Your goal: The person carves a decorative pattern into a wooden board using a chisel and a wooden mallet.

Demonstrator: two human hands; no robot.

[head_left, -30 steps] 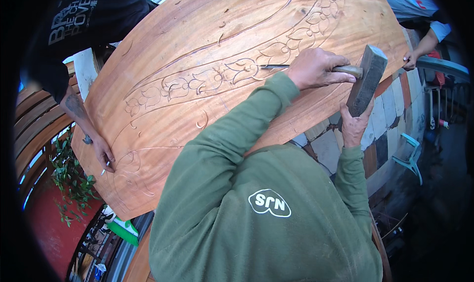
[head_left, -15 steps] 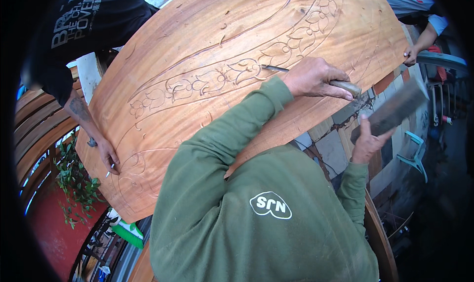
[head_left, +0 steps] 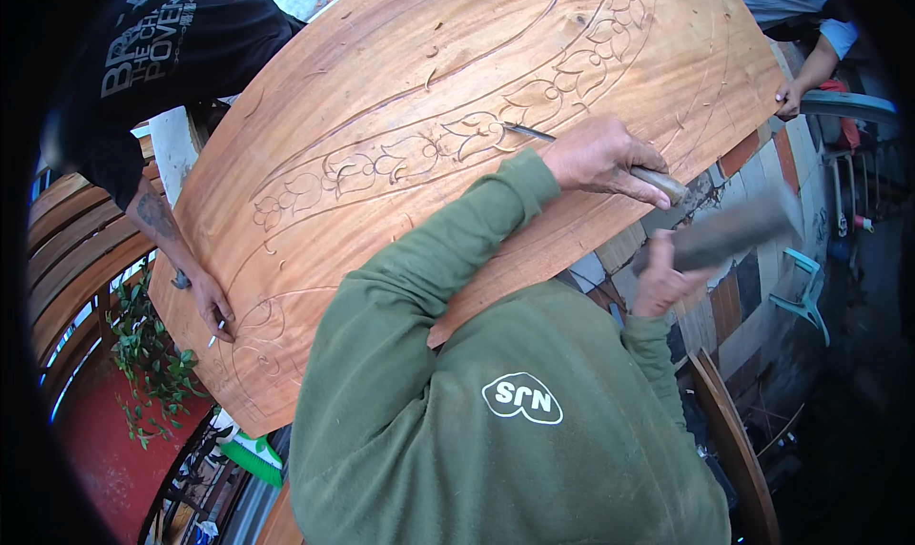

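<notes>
A large wooden panel carved with a band of leaf outlines lies below me. My left hand is closed round the handle of a chisel, whose thin metal blade meets the carved band near the middle. At the right, beyond the panel's near edge, my right hand grips a dark, block-shaped mallet, blurred and tilted, a little below the chisel handle's end.
A co-worker's hand with a small white stick rests at the panel's left; another's holds its right corner. Around are wooden slats, a plant, a green broom, a teal chair and loose boards.
The mallet has swung from upright beside the chisel handle out to the right and down, then slightly back leftward, with my right hand. My left hand and the chisel have shifted slightly downward.
</notes>
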